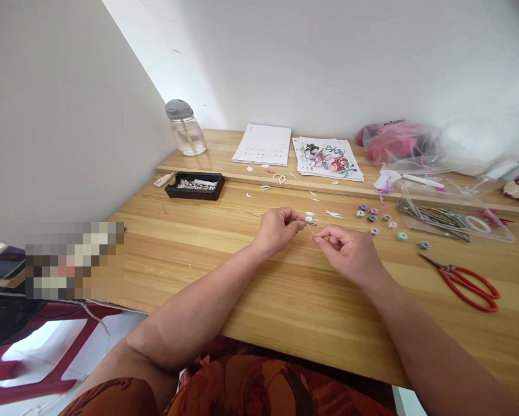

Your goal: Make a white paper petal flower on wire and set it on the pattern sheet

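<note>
Wooden table (pixel 285 300) carries one pair of red scissors (pixel 467 282), right of both hands. Left hand (pixel 277 229) and right hand (pixel 348 249) together pinch a tiny white paper piece (pixel 310 219), its shape unclear.

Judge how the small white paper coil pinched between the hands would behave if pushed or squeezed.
The small white paper coil, pinched by the left hand, is probably very light, so a nudge would skid it across the wooden table. It looks thin and likely crushes easily. The right hand works close beside it.

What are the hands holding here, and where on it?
The left hand pinches a small white paper piece at its edge; whether the right hand grips anything cannot be told.
</note>
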`<state>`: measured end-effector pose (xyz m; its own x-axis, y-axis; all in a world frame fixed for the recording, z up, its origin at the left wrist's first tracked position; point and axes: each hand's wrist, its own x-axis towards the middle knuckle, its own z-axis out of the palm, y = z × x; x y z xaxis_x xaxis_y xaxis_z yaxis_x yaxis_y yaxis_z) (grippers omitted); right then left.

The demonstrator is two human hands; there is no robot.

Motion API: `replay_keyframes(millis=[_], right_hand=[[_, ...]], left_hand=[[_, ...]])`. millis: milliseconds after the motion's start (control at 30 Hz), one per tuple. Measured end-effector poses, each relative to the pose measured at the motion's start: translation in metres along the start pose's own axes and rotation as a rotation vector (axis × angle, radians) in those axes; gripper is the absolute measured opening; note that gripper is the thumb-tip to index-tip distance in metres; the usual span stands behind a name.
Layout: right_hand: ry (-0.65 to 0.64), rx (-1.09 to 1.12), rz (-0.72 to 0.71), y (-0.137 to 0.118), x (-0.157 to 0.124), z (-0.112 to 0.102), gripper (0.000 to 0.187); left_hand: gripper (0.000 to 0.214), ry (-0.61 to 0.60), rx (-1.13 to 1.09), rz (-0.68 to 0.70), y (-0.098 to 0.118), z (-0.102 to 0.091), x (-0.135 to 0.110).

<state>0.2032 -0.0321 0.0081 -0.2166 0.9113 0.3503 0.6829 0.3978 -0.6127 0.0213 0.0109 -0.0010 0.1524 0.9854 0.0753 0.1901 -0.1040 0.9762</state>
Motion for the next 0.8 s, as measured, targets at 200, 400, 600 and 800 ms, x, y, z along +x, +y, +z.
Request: replay_keyframes(millis=[200, 400, 600, 800], right_hand=[[0.014, -0.120, -0.266, -0.008, -0.003, -0.003, 0.017], [0.099, 0.016, -0.009, 0.002, 0.006, -0.013, 0.015], [0.003, 0.260, 0.215, 0.012, 0.012, -0.012, 0.026], [0.003, 0.053, -0.017, -0.003, 0.000, -0.002, 0.017]], left_hand=[[0.013, -0.061, 0.519, 0.220, 0.005, 0.003, -0.009], [0.017, -0.283, 0.569, 0.459, 0.008, 0.007, -0.016], [0.009, -0.101, 0.225, 0.302, 0.013, 0.003, -0.015], [0.009, 0.061, 0.112, 0.084, 0.006, 0.004, -0.007]])
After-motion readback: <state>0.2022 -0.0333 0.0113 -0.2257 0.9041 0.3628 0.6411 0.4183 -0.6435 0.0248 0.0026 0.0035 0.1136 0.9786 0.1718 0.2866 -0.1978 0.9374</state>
